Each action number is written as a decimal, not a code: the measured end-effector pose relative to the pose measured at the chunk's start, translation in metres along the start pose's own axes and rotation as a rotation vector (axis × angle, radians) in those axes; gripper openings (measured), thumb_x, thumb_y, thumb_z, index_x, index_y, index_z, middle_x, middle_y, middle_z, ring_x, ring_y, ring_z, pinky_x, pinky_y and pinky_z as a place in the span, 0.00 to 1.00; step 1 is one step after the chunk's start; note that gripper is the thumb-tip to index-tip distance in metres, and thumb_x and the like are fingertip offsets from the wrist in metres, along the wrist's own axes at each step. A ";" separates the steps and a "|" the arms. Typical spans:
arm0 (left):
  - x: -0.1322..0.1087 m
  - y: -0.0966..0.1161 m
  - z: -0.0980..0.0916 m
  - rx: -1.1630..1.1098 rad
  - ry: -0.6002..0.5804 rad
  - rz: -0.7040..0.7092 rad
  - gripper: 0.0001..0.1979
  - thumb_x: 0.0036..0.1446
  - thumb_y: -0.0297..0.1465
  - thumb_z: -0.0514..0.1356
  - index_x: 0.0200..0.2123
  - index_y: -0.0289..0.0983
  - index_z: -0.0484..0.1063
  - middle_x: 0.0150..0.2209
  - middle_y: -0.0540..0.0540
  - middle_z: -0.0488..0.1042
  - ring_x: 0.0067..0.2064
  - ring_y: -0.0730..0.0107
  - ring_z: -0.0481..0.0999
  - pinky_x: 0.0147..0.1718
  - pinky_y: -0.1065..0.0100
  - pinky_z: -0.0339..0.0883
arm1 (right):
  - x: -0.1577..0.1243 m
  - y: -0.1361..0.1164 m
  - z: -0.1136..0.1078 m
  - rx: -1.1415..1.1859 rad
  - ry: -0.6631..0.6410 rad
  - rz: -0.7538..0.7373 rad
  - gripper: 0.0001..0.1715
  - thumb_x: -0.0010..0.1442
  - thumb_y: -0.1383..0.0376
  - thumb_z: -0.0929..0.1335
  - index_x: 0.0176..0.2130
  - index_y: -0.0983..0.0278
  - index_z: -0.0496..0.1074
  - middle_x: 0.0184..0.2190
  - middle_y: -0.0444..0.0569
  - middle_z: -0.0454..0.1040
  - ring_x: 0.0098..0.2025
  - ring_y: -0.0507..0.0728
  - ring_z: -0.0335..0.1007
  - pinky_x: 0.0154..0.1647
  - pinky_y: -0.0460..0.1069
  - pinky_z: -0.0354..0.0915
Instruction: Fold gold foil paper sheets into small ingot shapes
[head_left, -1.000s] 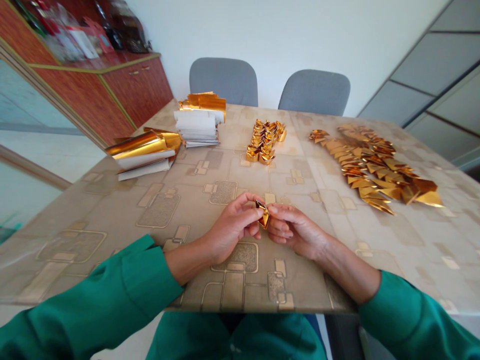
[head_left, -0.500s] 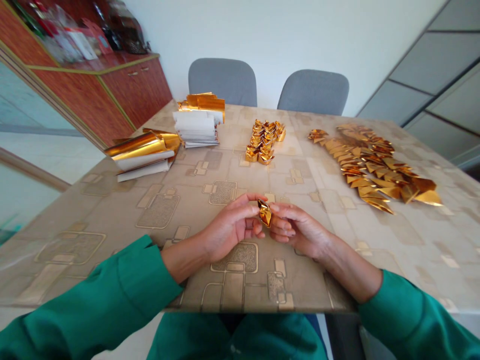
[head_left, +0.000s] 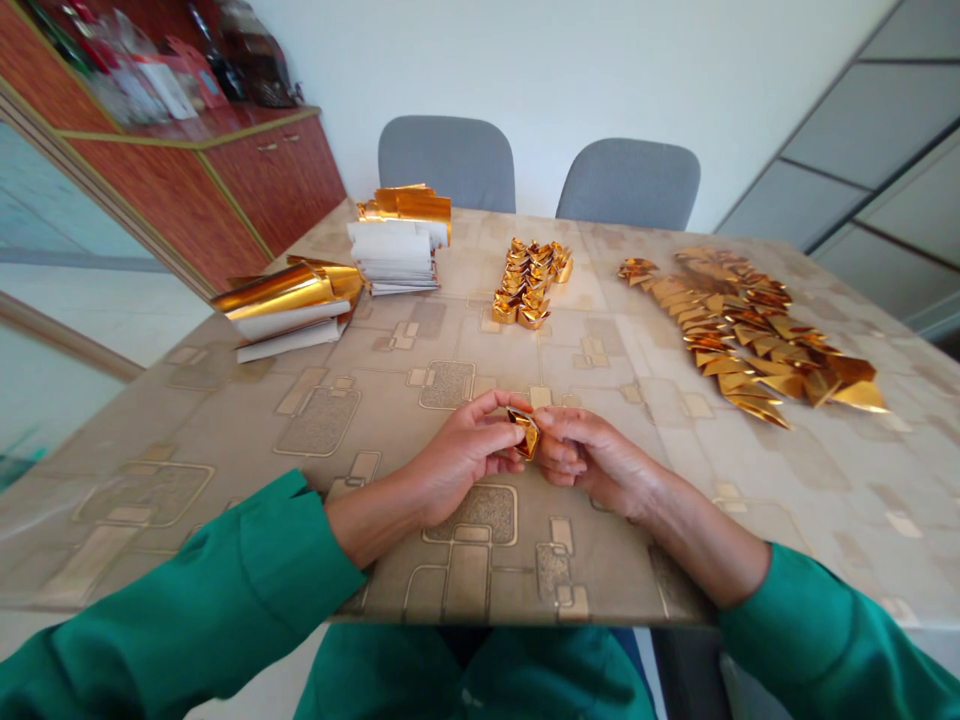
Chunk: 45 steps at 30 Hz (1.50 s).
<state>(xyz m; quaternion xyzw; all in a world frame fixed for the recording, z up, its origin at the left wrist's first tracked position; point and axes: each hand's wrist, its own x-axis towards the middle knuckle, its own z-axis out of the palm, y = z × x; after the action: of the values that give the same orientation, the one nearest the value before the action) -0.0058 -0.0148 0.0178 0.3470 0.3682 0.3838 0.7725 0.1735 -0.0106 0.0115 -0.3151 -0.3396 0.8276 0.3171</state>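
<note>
A small folded piece of gold foil paper (head_left: 525,430) is pinched between both my hands just above the near middle of the table (head_left: 225,420). My left hand (head_left: 461,460) grips its left side with thumb and fingertips closed. My right hand (head_left: 592,460) holds its right side, fingers curled under. Both arms wear green sleeves.
A cluster of finished gold ingot shapes (head_left: 529,280) lies at the table's far middle. Several flat-folded gold pieces (head_left: 750,335) are spread on the right. Two stacks of gold and white sheets (head_left: 289,300) (head_left: 397,240) sit at the left. Two grey chairs (head_left: 630,185) stand behind; a red cabinet (head_left: 225,170) is at the left.
The gold piece has been turned and pressed slightly between my fingertips; both hands stay in the same spot.
</note>
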 end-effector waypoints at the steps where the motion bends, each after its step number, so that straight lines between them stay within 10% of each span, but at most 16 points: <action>1: 0.001 0.001 -0.001 -0.061 -0.033 -0.035 0.11 0.51 0.27 0.67 0.38 0.36 0.73 0.31 0.51 0.73 0.29 0.78 0.72 0.31 0.73 0.69 | 0.000 -0.001 0.000 0.020 -0.002 0.005 0.16 0.59 0.59 0.71 0.26 0.64 0.65 0.15 0.34 0.52 0.18 0.46 0.37 0.19 0.44 0.41; 11: 0.008 -0.001 -0.010 -0.436 -0.141 -0.213 0.09 0.51 0.21 0.66 0.36 0.35 0.74 0.26 0.54 0.72 0.23 0.83 0.70 0.23 0.78 0.67 | -0.002 -0.006 0.001 0.088 0.012 0.020 0.18 0.56 0.59 0.73 0.25 0.64 0.63 0.14 0.33 0.50 0.17 0.45 0.36 0.18 0.43 0.41; 25: 0.000 -0.002 0.003 -0.031 0.071 -0.035 0.11 0.47 0.24 0.65 0.35 0.36 0.70 0.25 0.54 0.69 0.23 0.80 0.68 0.23 0.77 0.64 | 0.001 0.003 0.002 -0.013 0.024 -0.005 0.18 0.59 0.58 0.71 0.24 0.64 0.65 0.14 0.34 0.52 0.17 0.46 0.38 0.18 0.43 0.42; 35: 0.004 0.008 -0.010 0.110 -0.232 -0.005 0.24 0.52 0.22 0.63 0.54 0.40 0.71 0.41 0.47 0.76 0.36 0.73 0.74 0.40 0.69 0.68 | -0.001 -0.008 -0.008 0.074 0.030 0.055 0.17 0.56 0.61 0.72 0.25 0.63 0.62 0.16 0.34 0.50 0.19 0.47 0.35 0.19 0.44 0.41; 45: 0.010 0.000 -0.012 0.396 -0.168 0.218 0.23 0.51 0.26 0.67 0.51 0.38 0.73 0.41 0.47 0.79 0.40 0.69 0.77 0.41 0.68 0.68 | -0.004 -0.008 -0.004 0.004 0.127 0.002 0.11 0.54 0.61 0.72 0.32 0.64 0.68 0.22 0.39 0.55 0.24 0.49 0.46 0.25 0.45 0.49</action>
<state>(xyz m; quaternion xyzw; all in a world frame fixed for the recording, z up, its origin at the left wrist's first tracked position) -0.0116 -0.0031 0.0090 0.5602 0.3311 0.3551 0.6712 0.1814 -0.0075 0.0167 -0.3667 -0.3169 0.8069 0.3378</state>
